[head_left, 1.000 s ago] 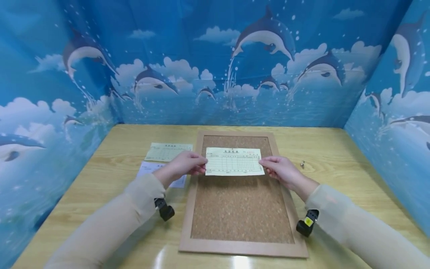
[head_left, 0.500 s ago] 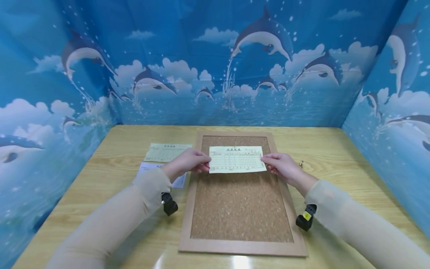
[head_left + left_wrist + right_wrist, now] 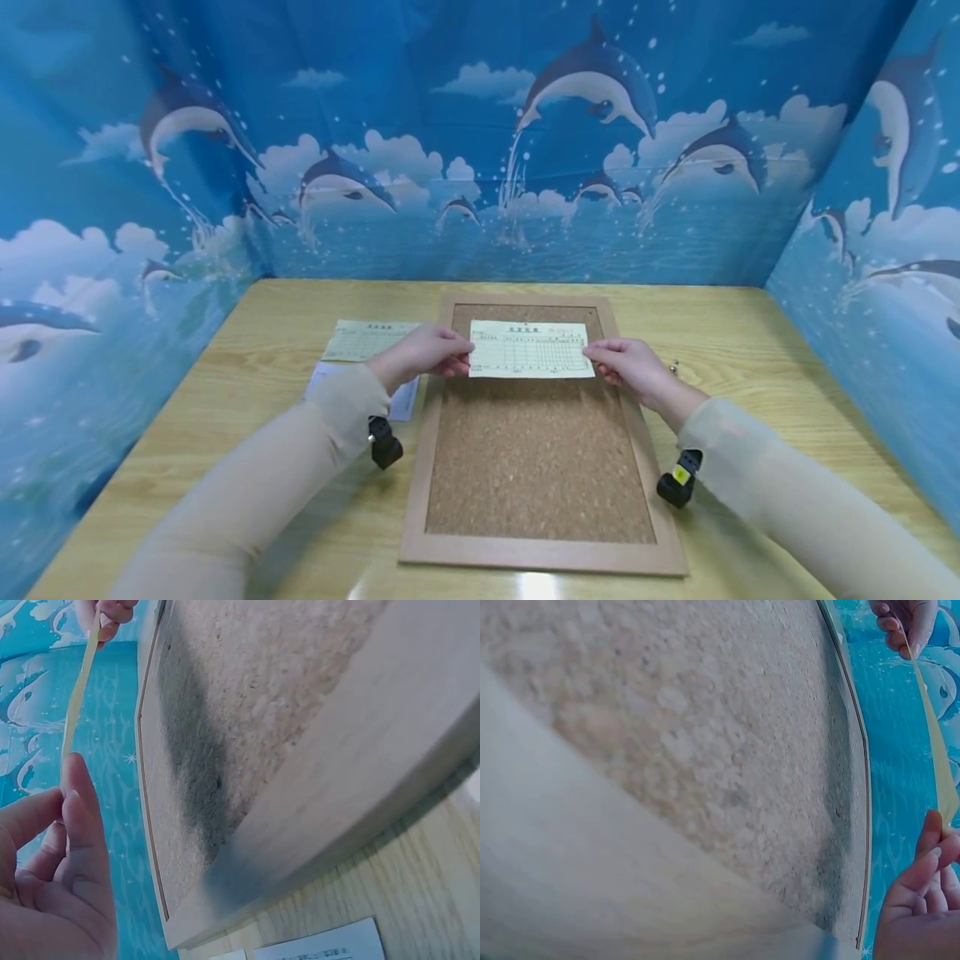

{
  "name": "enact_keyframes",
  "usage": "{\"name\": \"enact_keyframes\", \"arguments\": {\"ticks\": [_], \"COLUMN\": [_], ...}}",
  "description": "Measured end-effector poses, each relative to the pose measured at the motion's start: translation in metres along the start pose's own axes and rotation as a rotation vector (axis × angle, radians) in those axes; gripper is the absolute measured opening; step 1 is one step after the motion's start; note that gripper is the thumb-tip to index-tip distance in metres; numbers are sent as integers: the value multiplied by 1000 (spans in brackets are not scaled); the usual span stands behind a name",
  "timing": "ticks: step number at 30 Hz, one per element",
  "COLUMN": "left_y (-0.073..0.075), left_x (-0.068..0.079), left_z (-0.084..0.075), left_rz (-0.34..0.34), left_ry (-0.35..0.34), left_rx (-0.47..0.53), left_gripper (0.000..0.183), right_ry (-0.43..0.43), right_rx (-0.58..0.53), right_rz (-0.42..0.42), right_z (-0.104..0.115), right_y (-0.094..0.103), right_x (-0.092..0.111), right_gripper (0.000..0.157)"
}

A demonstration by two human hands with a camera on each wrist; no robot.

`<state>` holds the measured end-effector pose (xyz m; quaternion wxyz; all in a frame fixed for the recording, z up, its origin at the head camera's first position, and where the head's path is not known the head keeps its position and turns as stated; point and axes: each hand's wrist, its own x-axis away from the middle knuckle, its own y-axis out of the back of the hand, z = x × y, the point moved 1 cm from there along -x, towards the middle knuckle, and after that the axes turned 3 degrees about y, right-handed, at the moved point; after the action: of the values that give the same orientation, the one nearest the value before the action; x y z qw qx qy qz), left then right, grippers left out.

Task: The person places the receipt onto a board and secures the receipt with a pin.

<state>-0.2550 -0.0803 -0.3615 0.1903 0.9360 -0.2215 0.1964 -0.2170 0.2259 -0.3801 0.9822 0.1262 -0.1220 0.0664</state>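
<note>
A pale yellow-green printed paper form (image 3: 532,350) is held stretched between my hands, over the upper part of a cork board (image 3: 540,467). My left hand (image 3: 431,350) pinches its left edge between thumb and fingers. At the opposite edge, my right hand (image 3: 630,367) pinches it the same way. Seen edge-on in the left wrist view, the form (image 3: 80,694) stands apart from the board, whose cork carries a dark shadow. In the right wrist view, the right hand (image 3: 922,892) grips the near end of the form (image 3: 937,761).
Left of the board lie another yellow-green form (image 3: 363,340) and a white printed sheet (image 3: 405,402), partly covered by the left arm. Small shiny metal pieces (image 3: 674,367) sit on the wooden table (image 3: 720,325) beyond the right hand. A dolphin-print curtain (image 3: 480,233) surrounds the table.
Both hands have carried the form slightly up the board toward its far edge, and a little to the right. The grip on both edges is the same.
</note>
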Motion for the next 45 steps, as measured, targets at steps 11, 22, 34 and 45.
{"name": "enact_keyframes", "arguments": {"ticks": [11, 22, 34, 45], "left_y": [-1, -4, -10, -7], "left_x": [-10, -21, -31, -35], "left_z": [1, 0, -5, -6], "left_rz": [2, 13, -24, -23], "left_ry": [12, 30, 30, 19], "left_rx": [-38, -85, -132, -190], "left_gripper": [23, 22, 20, 24], "right_ry": [-7, -10, -20, -38], "right_rx": [6, 9, 108, 177], "right_rz": [-2, -4, -8, 0], "right_z": [-3, -3, -5, -4], "right_y": [3, 6, 12, 12], "right_x": [-6, -11, -19, -28], "right_gripper": [37, 27, 39, 41]}}
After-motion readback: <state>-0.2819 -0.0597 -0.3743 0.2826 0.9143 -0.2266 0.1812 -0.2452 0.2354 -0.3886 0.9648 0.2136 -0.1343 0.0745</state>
